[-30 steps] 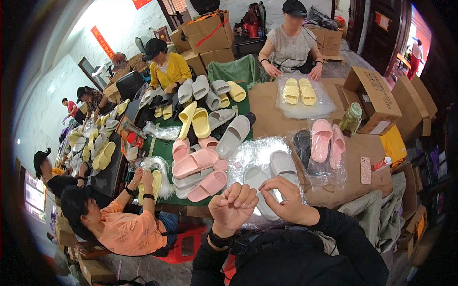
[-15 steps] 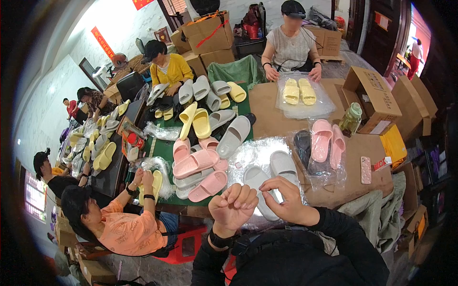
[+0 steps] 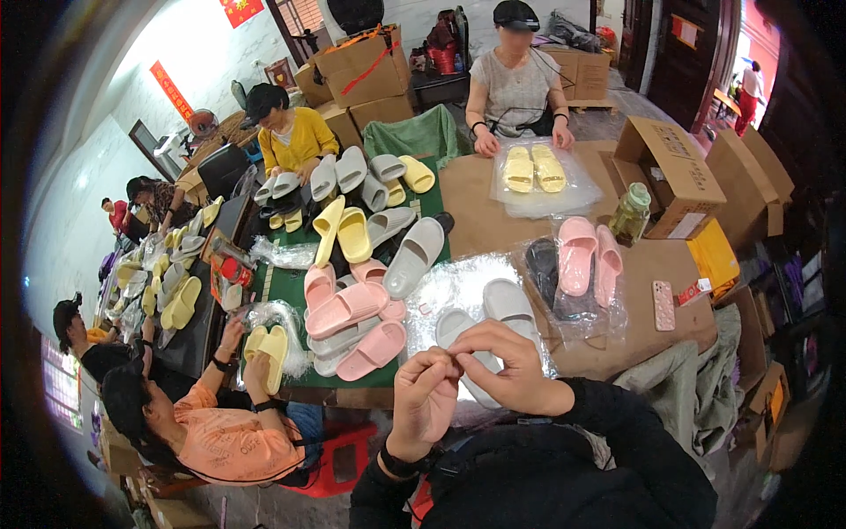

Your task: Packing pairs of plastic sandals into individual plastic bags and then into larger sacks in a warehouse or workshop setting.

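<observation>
My left hand [image 3: 423,398] is raised over the near table edge, its fingers curled in a pinch. Its fingertips meet those of my right hand [image 3: 513,363], whose thumb and forefinger are also pressed together. Whatever lies between the fingertips is too small to make out. Beneath and beyond my hands, a grey slipper [image 3: 453,324] and a second grey slipper [image 3: 508,302] lie side by side on shiny clear plastic bags [image 3: 458,280]. My right hand partly covers the nearer one. To the left is a heap with a pink slipper [image 3: 372,349] and a large grey slipper [image 3: 414,257].
Right of the bags lie bagged pink slippers [image 3: 577,256], a phone [image 3: 663,306] and a green bottle [image 3: 631,214]. An open carton [image 3: 668,181] stands behind. Across the table a person handles yellow slippers [image 3: 518,170]. At left, a person in orange [image 3: 238,436] holds a yellow slipper [image 3: 274,357].
My left hand has turned and closed toward my right, so their fingertips now meet. The whole view has shifted slightly. The person in orange has raised one hand away from the yellow slipper.
</observation>
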A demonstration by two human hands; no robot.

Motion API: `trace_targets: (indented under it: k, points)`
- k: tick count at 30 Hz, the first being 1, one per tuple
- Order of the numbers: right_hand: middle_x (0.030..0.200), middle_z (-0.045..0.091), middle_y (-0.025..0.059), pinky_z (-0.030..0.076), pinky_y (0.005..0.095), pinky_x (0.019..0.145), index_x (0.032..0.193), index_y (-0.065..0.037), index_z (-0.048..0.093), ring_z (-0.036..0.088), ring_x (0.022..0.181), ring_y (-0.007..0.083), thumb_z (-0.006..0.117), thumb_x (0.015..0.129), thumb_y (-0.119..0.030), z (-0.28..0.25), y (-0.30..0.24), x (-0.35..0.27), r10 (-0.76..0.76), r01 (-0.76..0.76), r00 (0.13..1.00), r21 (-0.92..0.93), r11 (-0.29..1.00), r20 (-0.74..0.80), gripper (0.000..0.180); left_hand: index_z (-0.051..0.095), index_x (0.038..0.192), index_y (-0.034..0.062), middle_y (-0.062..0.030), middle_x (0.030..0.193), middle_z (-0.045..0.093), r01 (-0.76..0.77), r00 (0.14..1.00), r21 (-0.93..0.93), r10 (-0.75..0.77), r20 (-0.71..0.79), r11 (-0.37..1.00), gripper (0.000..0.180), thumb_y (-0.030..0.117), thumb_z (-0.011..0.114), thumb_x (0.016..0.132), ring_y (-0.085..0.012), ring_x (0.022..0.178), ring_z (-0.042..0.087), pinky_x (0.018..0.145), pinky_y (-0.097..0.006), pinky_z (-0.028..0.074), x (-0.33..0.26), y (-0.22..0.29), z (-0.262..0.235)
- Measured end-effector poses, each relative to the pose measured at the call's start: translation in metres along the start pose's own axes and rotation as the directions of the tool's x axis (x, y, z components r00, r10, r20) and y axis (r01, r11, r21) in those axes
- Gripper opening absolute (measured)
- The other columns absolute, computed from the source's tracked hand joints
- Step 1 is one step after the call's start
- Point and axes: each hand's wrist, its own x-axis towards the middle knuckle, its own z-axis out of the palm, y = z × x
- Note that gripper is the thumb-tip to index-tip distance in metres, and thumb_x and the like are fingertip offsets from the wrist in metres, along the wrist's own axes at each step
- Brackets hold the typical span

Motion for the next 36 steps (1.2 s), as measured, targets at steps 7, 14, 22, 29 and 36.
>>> trace_targets:
  k: [7,14,22,29,36]
  points:
    - [0.090,0.063,0.0113,0.048,0.0281,0.068,0.093,0.001,0.063,0.059,0.079,0.0193,0.063,0.079,0.000,0.005,0.002,-0.003,0.110,-0.110,0.994,0.078,0.991,0.007,0.014,0.063,0.092,-0.0032,-0.0092,0.089,0.062,-0.007,0.998,0.012,0.008,-0.070,1.000,0.012,-0.005,0.054,0.085,-0.0151,0.083,0.057,0.082,-0.027,0.043,-0.001,-0.005,-0.005]
    - [0.088,0.062,0.0106,0.047,0.0272,0.067,0.091,0.001,0.062,0.057,0.078,0.0177,0.063,0.080,-0.002,0.008,0.006,-0.003,0.141,-0.142,0.990,0.095,0.985,0.024,0.011,0.064,0.092,-0.0043,-0.0093,0.088,0.062,-0.030,0.995,0.064,0.036,-0.094,0.998,0.012,-0.005,0.055,0.084,-0.0155,0.083,0.056,0.081,-0.027,0.043,-0.001,-0.006,-0.007]
    - [0.087,0.060,0.0110,0.047,0.0303,0.068,0.090,0.000,0.059,0.058,0.077,0.0243,0.063,0.079,-0.003,-0.001,0.013,0.002,-0.035,0.038,0.998,-0.048,0.998,0.061,0.012,0.063,0.092,-0.0061,-0.0102,0.088,0.060,-0.056,0.996,0.099,0.063,-0.069,0.994,0.012,-0.008,0.055,0.082,-0.0160,0.083,0.055,0.080,-0.026,0.043,0.002,-0.005,-0.001]
    - [0.086,0.056,0.0094,0.047,0.0329,0.068,0.092,0.000,0.056,0.058,0.079,0.0251,0.066,0.070,-0.005,-0.021,0.020,0.015,-0.344,0.447,0.882,-0.338,0.828,0.323,0.025,0.061,0.087,-0.0072,-0.0102,0.085,0.060,0.038,0.997,0.296,-0.014,-0.080,0.954,0.008,-0.007,0.055,0.082,-0.0149,0.081,0.054,0.078,-0.026,0.042,0.005,0.003,0.000]
    - [0.088,0.056,0.0098,0.048,0.0336,0.070,0.092,0.002,0.056,0.058,0.081,0.0239,0.064,0.066,-0.010,-0.027,0.022,0.019,-0.393,0.562,0.812,-0.397,0.726,0.431,0.029,0.061,0.085,-0.0063,-0.0106,0.085,0.060,0.073,0.993,0.351,-0.036,-0.112,0.934,0.006,-0.006,0.057,0.081,-0.0158,0.080,0.054,0.077,-0.026,0.043,0.007,0.003,-0.001]
